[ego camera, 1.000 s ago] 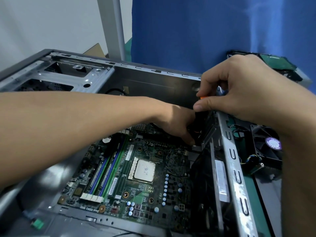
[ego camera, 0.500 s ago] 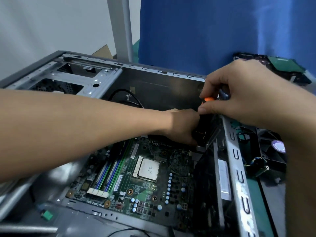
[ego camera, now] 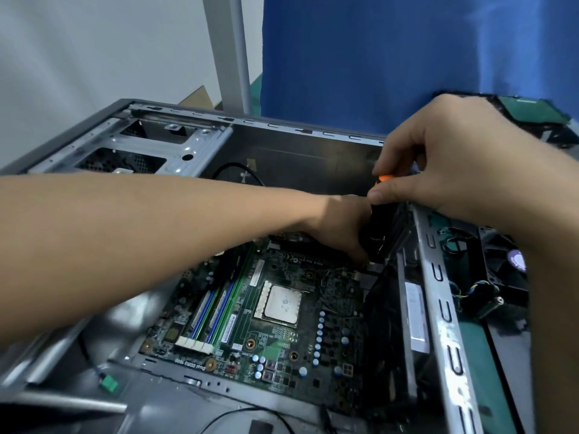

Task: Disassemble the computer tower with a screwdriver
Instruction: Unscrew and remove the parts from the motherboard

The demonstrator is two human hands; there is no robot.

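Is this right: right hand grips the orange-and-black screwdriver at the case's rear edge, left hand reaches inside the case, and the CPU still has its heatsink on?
Not quite. The head view shows the CPU bare, its metal lid exposed with no heatsink over it. The rest holds: the right hand grips the orange-and-black screwdriver at the case's rear edge, and the left hand reaches inside the case.

My left forearm stretches across, left hand (ego camera: 341, 227) curled, fingertips pressing down. My right hand (ego camera: 445, 158) hovers just above it, thumb and forefinger pinched together.
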